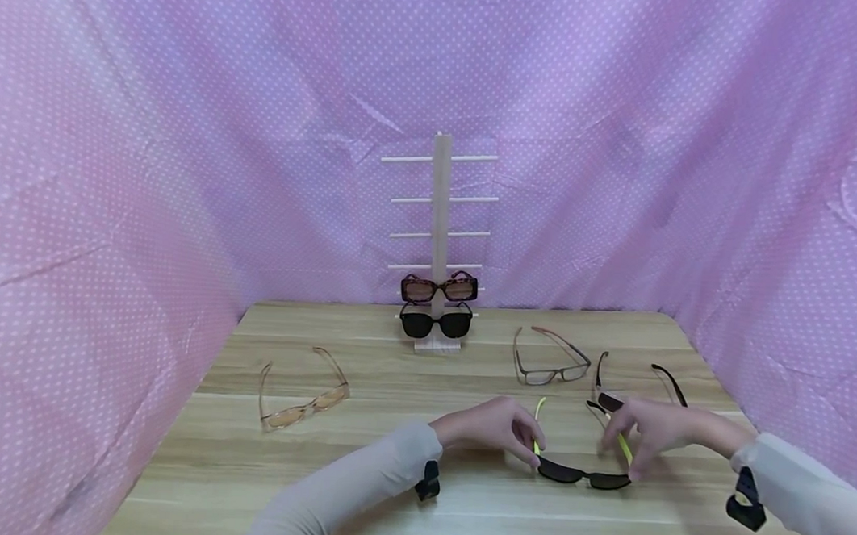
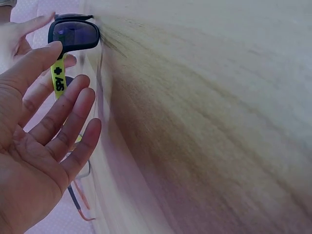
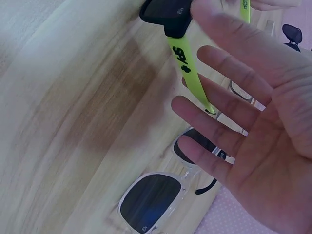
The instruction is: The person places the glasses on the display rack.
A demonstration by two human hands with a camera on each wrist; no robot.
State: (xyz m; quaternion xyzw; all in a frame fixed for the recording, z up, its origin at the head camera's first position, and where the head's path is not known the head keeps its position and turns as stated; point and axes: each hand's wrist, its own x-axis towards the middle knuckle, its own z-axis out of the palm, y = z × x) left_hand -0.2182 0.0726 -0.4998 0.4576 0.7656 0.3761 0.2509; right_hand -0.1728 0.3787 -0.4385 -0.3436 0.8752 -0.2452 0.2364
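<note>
Both hands hold a pair of black sunglasses (image 1: 563,472) with yellow-green temples by its two front corners, low over the table. My left hand (image 1: 489,428) pinches the left corner; in the left wrist view its thumb lies against the frame beside the dark lens (image 2: 75,35) and the other fingers spread loosely. At the opposite corner my right hand (image 1: 648,432) grips near the hinge, with the yellow temple (image 3: 187,68) passing by its fingers. The temples are unfolded and point away. Just beyond the right hand lie clear-framed sunglasses (image 3: 151,200) with dark lenses, partly hidden in the head view.
A wooden display stand (image 1: 440,211) with several pegs stands at the back, holding tortoiseshell sunglasses (image 1: 464,290) above black sunglasses (image 1: 416,325). Thin-framed eyeglasses (image 1: 554,376) lie right of it; amber-tinted glasses (image 1: 304,411) lie left. A pink dotted cloth (image 1: 297,131) surrounds the wooden table (image 1: 242,484).
</note>
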